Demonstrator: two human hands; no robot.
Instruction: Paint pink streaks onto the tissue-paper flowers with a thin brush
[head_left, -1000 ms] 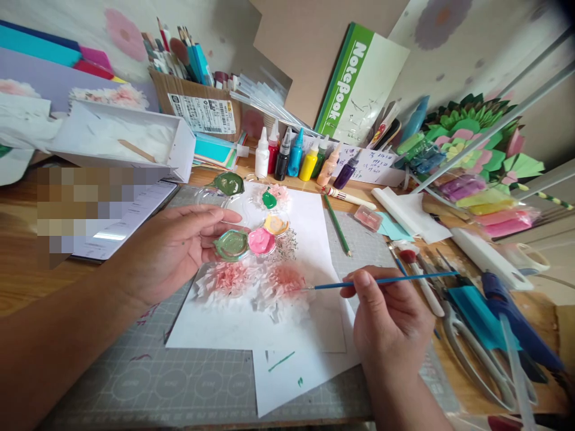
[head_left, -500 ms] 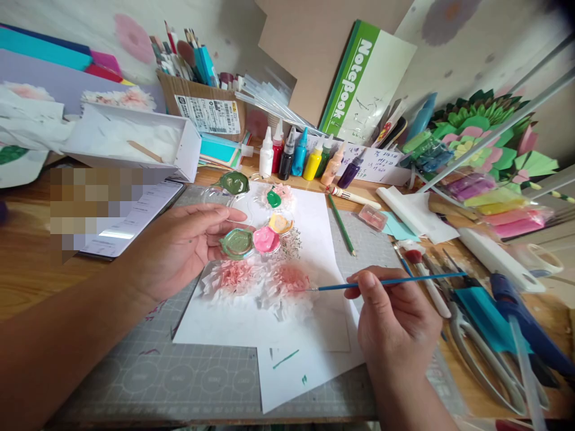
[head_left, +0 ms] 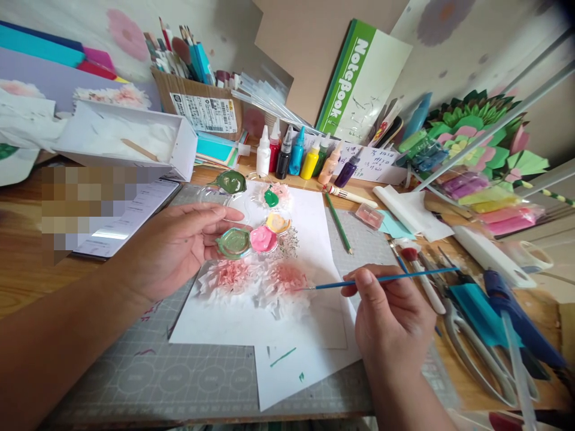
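Observation:
In my left hand (head_left: 188, 242) is a clear paint palette (head_left: 236, 240), gripped by its edge, with wells of olive, green, pink and yellow-orange paint. My right hand (head_left: 395, 317) pinches a thin blue paintbrush (head_left: 332, 285). The brush tip touches the lower right petals of a ruffled white paper flower (head_left: 285, 299) with a pink-red middle. A similar flower (head_left: 229, 278) lies to its left, below the palette. Both rest on white paper sheets (head_left: 224, 329). Partly behind the palette sits another pink-and-white flower (head_left: 282, 193).
Several paint bottles (head_left: 311, 160) stand at the back, before a notebook (head_left: 345, 78). Beyond the left hand lies a phone (head_left: 130, 218). Scissors (head_left: 476, 359), a glue gun (head_left: 521, 317) and brushes crowd the right side. A green pencil (head_left: 338, 222) lies on the grey cutting mat (head_left: 179, 383).
The whole view has shifted slightly, so everything sits a little further left. My hands, the palette and the brush keep nearly the same positions over the flowers.

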